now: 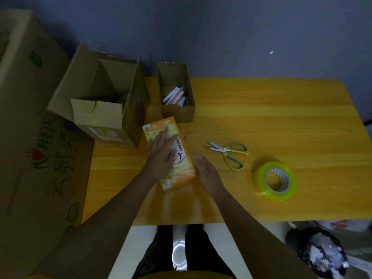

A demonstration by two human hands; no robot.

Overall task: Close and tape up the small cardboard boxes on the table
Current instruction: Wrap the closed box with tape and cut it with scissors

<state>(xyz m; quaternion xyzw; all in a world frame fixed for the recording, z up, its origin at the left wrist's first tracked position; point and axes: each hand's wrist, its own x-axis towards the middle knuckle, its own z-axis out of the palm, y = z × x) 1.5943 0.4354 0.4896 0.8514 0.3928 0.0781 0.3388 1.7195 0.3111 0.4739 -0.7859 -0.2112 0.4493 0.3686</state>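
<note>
A small orange and white printed box (182,170) lies flat and closed on the yellow table (261,121). My left hand (161,156) rests flat on its top with straight fingers. My right hand (207,174) stands on edge just right of the box's near end, fingers straight, at or very near its side. A roll of clear tape (274,179) stands to the right, and yellow-handled scissors (229,153) lie between it and the box. A small open brown box (177,93) with several pens stands behind.
A larger open cardboard box (102,101) sits at the table's left rear corner. A big printed carton (30,125) stands left of the table. A black bag of scrap paper (320,252) lies on the floor at lower right.
</note>
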